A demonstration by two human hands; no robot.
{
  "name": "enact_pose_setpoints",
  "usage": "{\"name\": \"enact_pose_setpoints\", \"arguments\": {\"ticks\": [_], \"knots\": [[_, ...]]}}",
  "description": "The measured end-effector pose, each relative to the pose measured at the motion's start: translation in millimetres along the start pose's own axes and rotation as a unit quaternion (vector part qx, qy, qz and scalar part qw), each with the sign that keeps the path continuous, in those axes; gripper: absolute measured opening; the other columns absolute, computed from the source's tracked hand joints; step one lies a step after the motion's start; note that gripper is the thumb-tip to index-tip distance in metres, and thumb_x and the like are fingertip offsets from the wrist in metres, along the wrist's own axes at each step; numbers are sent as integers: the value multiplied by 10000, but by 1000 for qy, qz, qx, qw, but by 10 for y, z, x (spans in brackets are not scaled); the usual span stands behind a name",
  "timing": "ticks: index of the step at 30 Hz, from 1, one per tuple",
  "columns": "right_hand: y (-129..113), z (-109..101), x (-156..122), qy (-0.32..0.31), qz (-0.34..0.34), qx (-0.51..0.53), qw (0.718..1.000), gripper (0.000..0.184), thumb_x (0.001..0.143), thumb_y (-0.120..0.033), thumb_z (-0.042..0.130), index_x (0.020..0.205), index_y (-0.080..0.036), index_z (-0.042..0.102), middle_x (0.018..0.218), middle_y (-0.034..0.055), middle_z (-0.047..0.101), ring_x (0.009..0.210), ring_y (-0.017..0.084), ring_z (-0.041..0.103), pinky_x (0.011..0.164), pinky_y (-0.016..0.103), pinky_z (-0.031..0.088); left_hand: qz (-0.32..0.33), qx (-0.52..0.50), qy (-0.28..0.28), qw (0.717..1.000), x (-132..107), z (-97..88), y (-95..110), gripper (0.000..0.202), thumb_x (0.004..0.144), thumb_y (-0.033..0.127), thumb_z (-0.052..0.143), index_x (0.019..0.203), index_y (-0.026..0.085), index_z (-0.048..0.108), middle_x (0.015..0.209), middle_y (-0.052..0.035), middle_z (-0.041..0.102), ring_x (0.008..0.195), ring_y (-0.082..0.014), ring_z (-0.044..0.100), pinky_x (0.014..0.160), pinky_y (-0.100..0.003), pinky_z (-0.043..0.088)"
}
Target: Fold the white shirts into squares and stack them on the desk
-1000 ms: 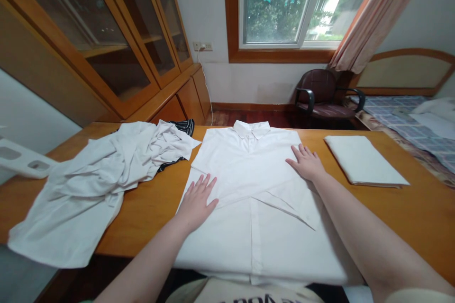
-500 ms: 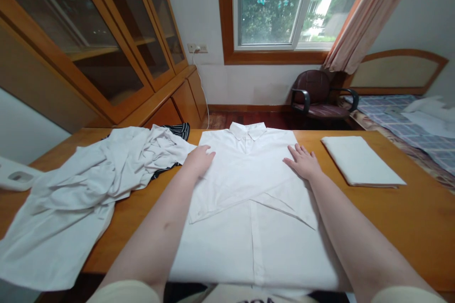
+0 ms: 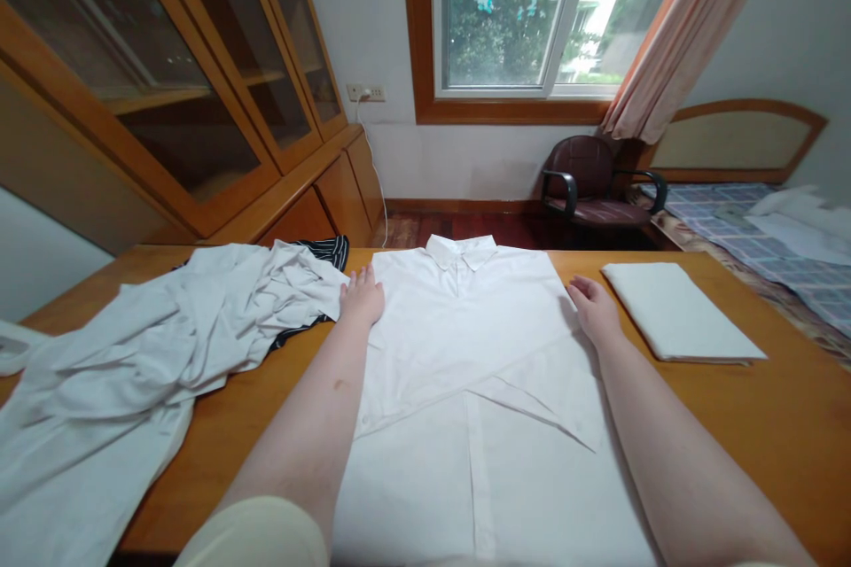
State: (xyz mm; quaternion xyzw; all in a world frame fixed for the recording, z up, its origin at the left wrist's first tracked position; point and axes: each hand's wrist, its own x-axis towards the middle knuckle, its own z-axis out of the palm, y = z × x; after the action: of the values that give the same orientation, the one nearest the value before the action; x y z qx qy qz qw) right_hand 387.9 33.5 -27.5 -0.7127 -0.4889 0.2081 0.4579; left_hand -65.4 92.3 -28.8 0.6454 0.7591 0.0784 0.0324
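Observation:
A white collared shirt (image 3: 458,319) lies spread in front of me, its sleeves folded inward across the body and the collar at the far end. My left hand (image 3: 363,294) rests at the shirt's left edge, open, fingers spread and pointing away from me. At the opposite edge, my right hand (image 3: 594,308) is turned on its side with fingers loosely bent; no cloth shows in its grasp. Further left is a crumpled heap of white clothing (image 3: 152,328), with black striped fabric (image 3: 329,250) showing from under it.
On the right of the wooden table (image 3: 718,443) lies a neatly folded white cloth (image 3: 682,310). A glass-door cabinet (image 3: 266,168) stands at the left. Beyond the table are a maroon armchair (image 3: 581,173) and a bed (image 3: 745,221). A white object (image 3: 17,345) is partly visible at far left.
Both hands have moved outward from the shirt's front to its side edges. My right hand has turned sideways and bent its fingers. The view has shifted slightly.

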Motion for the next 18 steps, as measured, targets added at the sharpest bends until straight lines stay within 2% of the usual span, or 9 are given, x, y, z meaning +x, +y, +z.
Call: {"name": "enact_pose_setpoints", "arguments": {"ticks": [6,9,11,15,18], "knots": [[-113,-23,167,5,34,-127,991,469,803,-377,527,1180,-109,602,1206,173,614,1104,296,571,983,422,405,-6,-21,29,999,-2,2,-7,636,905,321,306,1489,123,148,1501,-139,302,1398,-286,219,1113,-490,201],[-131,50,381,-3,45,-112,993,419,784,-326,536,1131,-110,630,1187,175,624,1137,306,547,1020,444,364,-22,-60,31,997,15,-26,-35,625,907,328,319,1483,133,178,1470,-140,361,1387,-268,257,1115,-469,209],[-136,128,525,-1,53,-89,995,406,769,-312,552,1114,-114,633,1145,172,644,1112,305,562,1008,459,378,-35,-104,27,994,36,-55,-60,604,911,334,315,1477,151,207,1446,-121,406,1378,-250,283,1117,-452,214],[-156,298,722,-20,55,-16,998,377,774,-304,555,1106,-138,620,941,130,698,913,251,651,821,404,523,-37,-159,15,986,64,-93,-105,559,916,315,303,1458,185,265,1427,-70,442,1373,-223,297,1122,-438,213],[-170,384,797,-43,50,46,997,327,787,-313,554,1067,-160,622,774,86,691,735,207,668,649,334,561,-29,-150,23,988,55,-90,-112,556,901,282,325,1447,184,289,1422,-65,451,1358,-226,325,1111,-424,237]]}}
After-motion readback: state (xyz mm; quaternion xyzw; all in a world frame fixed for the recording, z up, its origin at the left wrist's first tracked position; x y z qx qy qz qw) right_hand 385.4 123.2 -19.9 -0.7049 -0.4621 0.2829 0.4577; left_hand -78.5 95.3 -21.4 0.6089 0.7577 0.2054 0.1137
